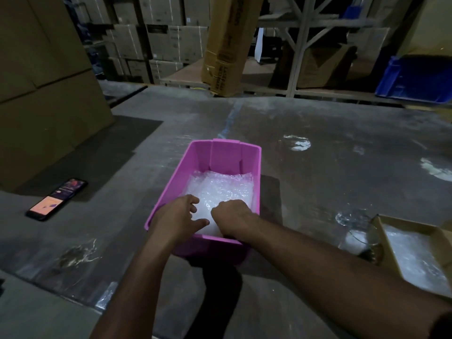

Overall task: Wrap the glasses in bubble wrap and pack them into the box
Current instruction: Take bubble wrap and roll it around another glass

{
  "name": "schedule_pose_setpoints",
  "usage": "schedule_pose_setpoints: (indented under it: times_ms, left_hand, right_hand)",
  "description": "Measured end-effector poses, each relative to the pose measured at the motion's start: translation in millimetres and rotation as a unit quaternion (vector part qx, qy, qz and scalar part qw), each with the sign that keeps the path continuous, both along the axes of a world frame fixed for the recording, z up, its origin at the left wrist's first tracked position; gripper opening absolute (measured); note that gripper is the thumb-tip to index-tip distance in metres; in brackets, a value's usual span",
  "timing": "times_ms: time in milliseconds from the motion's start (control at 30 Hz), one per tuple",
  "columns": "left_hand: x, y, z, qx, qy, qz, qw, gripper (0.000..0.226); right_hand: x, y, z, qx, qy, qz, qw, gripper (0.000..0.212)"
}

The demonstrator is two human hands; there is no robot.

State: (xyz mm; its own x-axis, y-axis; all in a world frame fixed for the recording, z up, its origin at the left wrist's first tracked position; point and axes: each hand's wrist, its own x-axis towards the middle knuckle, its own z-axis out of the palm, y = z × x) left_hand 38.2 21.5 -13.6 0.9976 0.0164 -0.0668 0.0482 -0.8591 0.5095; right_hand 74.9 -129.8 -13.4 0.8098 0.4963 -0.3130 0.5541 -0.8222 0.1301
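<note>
Packing step: both my hands in pink box [247, 152], near end. Left hand [179, 216] fingers spread on bubble-wrapped bundle [220, 192]; right hand [233, 217] curled, pressing it down. Next, I judge: unwrapped glass [362, 237], right.

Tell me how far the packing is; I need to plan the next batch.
Done: bubble wrap already fills the pink box. In hand: the left hand and right hand settle a wrapped bundle at its near end. Left: a bare glass waits by the cardboard tray.
</note>
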Motion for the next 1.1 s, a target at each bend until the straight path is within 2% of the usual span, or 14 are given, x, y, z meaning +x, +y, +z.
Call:
schedule_pose_setpoints:
  times_ms: [167, 200, 300, 333, 400, 500, 633, 667, 767, 833, 933, 1000, 1100]
  left_hand:
    - [10.6, 10.7, -0.6, 0.010, 0.021, -0.030, 0.999, 0.080]
    - [12.7, 12.6, 0.0, 0.019, 0.026, -0.037, 0.999, 0.083]
    - [18.2, 15.0, 2.6, 0.043, 0.032, -0.057, 0.997, 0.087]
    - [19.3, 14.8, 3.2, 0.051, 0.035, -0.064, 0.996, 0.088]
    - [20.8, 13.8, 3.2, 0.054, 0.042, -0.078, 0.995, 0.089]
    - [22.3, 13.9, 2.5, 0.037, 0.051, -0.085, 0.994, 0.092]
    - [23.1, 16.3, 0.2, 0.029, 0.048, -0.078, 0.995, 0.092]
    - [23.1, 16.6, -0.2, 0.026, 0.045, -0.076, 0.996, 0.092]
    - [21.2, 16.4, 0.1, 0.012, 0.028, -0.066, 0.997, 0.094]
    - [19.4, 16.6, 1.7, -0.004, 0.014, -0.060, 0.998, 0.096]
    - [18.3, 17.4, 5.7, -0.040, -0.033, -0.040, 0.998, 0.081]
    - [16.0, 14.9, 11.8, -0.062, -0.093, -0.016, 0.994, 0.056]
    - [9.3, 5.3, 26.8, -0.122, -0.151, 0.013, 0.981, 0.025]
  right_hand:
    - [8.6, 0.4, -7.7, 0.021, -0.013, -0.037, 0.999, 0.009]
    - [10.6, 0.1, -10.8, 0.037, -0.009, -0.046, 0.998, 0.017]
    - [13.0, -1.1, -19.7, 0.080, 0.062, -0.091, 0.991, 0.063]
    - [13.1, -1.6, -20.6, 0.080, 0.084, -0.101, 0.988, 0.068]
    - [13.6, -1.9, -20.6, 0.059, 0.083, -0.086, 0.991, 0.061]
    - [14.8, 1.9, -19.0, 0.051, 0.046, -0.056, 0.996, 0.031]
    - [17.1, 3.3, -18.0, 0.070, -0.012, -0.075, 0.995, 0.012]
    - [17.1, 2.2, -17.9, 0.072, -0.023, -0.081, 0.994, 0.010]
    - [14.6, -2.6, -15.2, 0.101, -0.040, -0.100, 0.989, 0.030]
    - [11.3, -7.9, -10.7, 0.122, -0.054, -0.104, 0.986, 0.026]
    - [9.4, -15.4, -0.2, 0.189, -0.079, -0.111, 0.972, 0.017]
    - [8.6, -21.6, 12.5, 0.262, -0.082, -0.122, 0.954, 0.019]
    - [4.2, -34.2, 35.4, 0.365, -0.034, -0.153, 0.918, 0.026]
